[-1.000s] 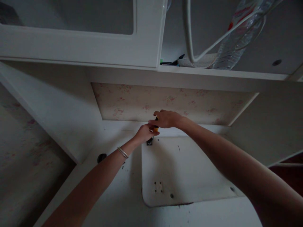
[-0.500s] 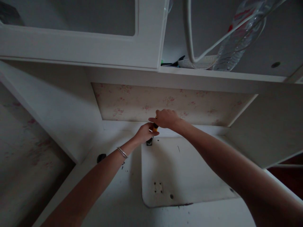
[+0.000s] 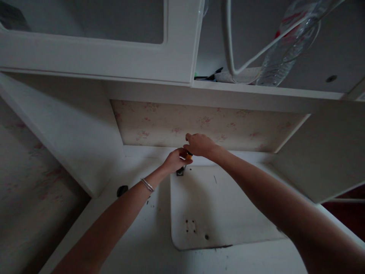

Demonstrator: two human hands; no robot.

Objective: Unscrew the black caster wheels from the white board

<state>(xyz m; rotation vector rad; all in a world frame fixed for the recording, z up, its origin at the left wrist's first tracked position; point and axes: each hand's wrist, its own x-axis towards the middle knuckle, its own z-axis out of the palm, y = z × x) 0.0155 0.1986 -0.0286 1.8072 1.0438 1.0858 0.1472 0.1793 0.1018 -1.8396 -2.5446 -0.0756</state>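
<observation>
A screwdriver (image 3: 188, 156) with a yellow and black handle stands tilted over a small black fitting (image 3: 180, 172). That fitting sits at the far left corner of a white panel (image 3: 236, 209) with a rounded near corner. My left hand (image 3: 174, 160), with a silver bangle at the wrist, has its fingers closed around the lower part of the screwdriver. Over the top of the handle, my right hand (image 3: 199, 145) is curled shut on it. The tip is too small and dark to tell whether it touches a screw.
A black object (image 3: 122, 190) lies left of my left forearm. Overhead, a white shelf (image 3: 256, 89) carries a plastic bottle (image 3: 278, 57) and a white cable (image 3: 265, 49). Small holes (image 3: 190, 226) mark the panel's near left. Cabinet sides rise left and right.
My right hand has turned a little on the handle and shifted slightly right, and the screwdriver leans more to the right. My left hand has stayed nearly in place.
</observation>
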